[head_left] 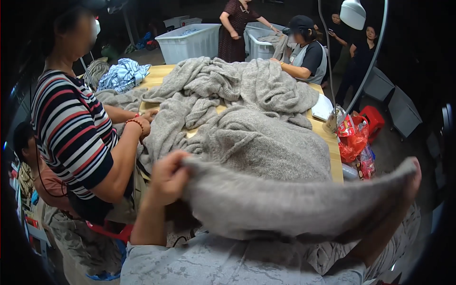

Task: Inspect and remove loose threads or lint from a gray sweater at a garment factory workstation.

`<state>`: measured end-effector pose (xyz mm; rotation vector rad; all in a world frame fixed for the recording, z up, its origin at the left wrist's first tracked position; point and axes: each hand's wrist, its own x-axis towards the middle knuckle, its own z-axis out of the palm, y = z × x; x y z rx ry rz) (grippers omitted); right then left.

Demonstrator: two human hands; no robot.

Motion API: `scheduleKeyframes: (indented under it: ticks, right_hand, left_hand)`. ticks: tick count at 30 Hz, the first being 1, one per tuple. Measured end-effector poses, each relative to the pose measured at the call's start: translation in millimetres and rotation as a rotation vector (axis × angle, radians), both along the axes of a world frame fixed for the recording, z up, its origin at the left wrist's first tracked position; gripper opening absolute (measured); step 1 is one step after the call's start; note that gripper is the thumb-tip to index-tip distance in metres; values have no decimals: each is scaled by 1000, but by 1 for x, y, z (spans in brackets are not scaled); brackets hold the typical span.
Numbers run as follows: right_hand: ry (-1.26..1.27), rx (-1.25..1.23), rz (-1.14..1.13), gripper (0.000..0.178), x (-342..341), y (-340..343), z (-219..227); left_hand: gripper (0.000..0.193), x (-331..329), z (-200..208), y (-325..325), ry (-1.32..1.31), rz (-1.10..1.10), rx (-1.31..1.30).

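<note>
Just on the wearer's side of the table (336, 164), a grey knitted cloth (294, 204) spans both hands: the left hand (170, 176) has its fingers closed around one end, the right hand (417, 176), mostly hidden behind the fabric, grips the other. The cloth sags between them, fuzzy, motion-blurred, darker along its lower edge.

Wooden table (335, 156): centre. White lamp (353, 14): upper right. Red stool (373, 121), dark floor (396, 149): right. White tub (190, 46): behind table.
</note>
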<state>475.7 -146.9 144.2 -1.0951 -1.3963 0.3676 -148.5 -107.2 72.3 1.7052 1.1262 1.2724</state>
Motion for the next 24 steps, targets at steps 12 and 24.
scheduleKeyframes:
  ticks: [12,24]
  right_hand:
    - [-568,-102,409,26,-309,105,-81]
    - [-32,-693,975,17,-400,141,-150]
  left_hand:
    - [10,44,-91,52,-473,-135,-513]
    - [16,45,-93,46,-983,-339,-786]
